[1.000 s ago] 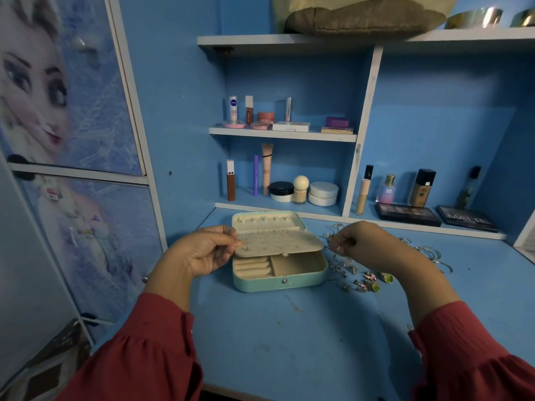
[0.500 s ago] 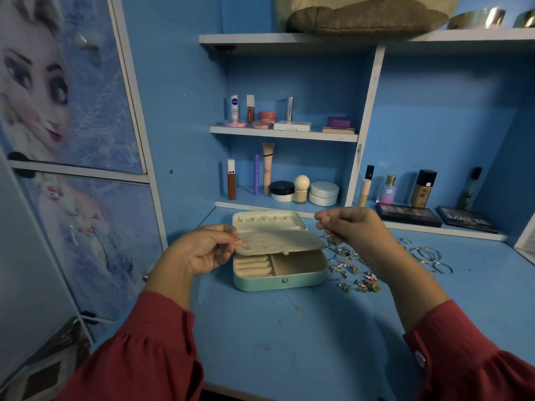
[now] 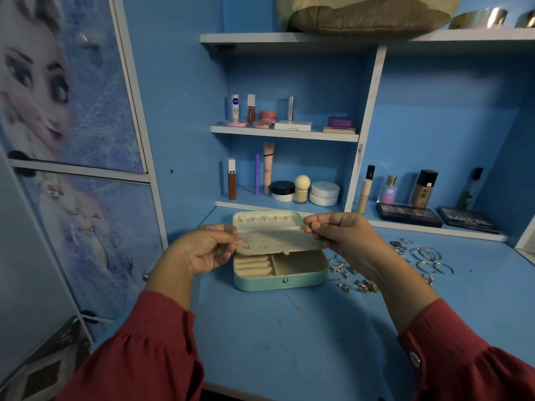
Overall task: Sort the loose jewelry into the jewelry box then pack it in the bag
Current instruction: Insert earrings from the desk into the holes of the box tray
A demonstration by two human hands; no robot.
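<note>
Left hand (image 3: 202,250) pinches the earring panel (image 3: 278,240) of the open jewelry box (image 3: 280,280). Right hand (image 3: 344,238) pinched, contents too small to tell; probably tiny, light, slippery, so grip by fingertips

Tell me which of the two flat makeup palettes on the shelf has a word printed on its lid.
The right-hand palette, farthest right on the low shelf: its dark lid reads MATTE. The other palette beside it shows only rows of shades.

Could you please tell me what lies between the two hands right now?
In the head view, the perforated earring panel of the open jewelry box spans between the left hand and right hand.
</note>
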